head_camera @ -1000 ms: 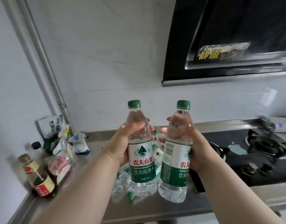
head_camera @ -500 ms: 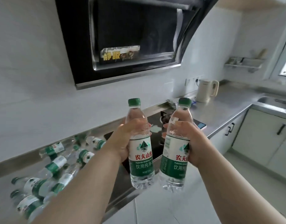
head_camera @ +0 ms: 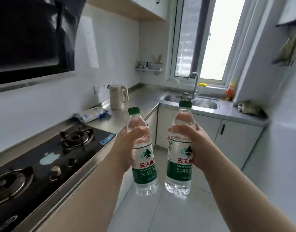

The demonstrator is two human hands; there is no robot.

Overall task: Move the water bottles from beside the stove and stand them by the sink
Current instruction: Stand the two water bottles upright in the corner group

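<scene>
The left hand [head_camera: 127, 146] wraps its fingers tightly round the upper body of a clear plastic water bottle with a green cap and green-and-white label [head_camera: 143, 158], held upright at the centre of the frame. Just beside it, with a narrow gap between, the right hand [head_camera: 192, 144] clasps a second clear, green-capped water bottle [head_camera: 179, 154] the same way, thumb across the front above the label. Both bottles hang in the air over the pale tiled floor [head_camera: 169, 213], off the counter.

Along the left side of the frame runs a stainless steel countertop [head_camera: 120, 119] carrying a black glass gas stove [head_camera: 48, 158] with two burners and round knobs. Further back on that counter lie a white and blue packet [head_camera: 93, 114] and a cream electric kettle [head_camera: 118, 96]. A dark range hood [head_camera: 31, 36] fills the upper left.

At the upper centre, beyond the bottle caps, a double-bowl steel sink [head_camera: 177, 97] sits under a curved chrome tap [head_camera: 194, 82] and a bright window [head_camera: 210, 39]. White cabinet doors with black handles [head_camera: 234, 139] stand beneath the sink.
</scene>
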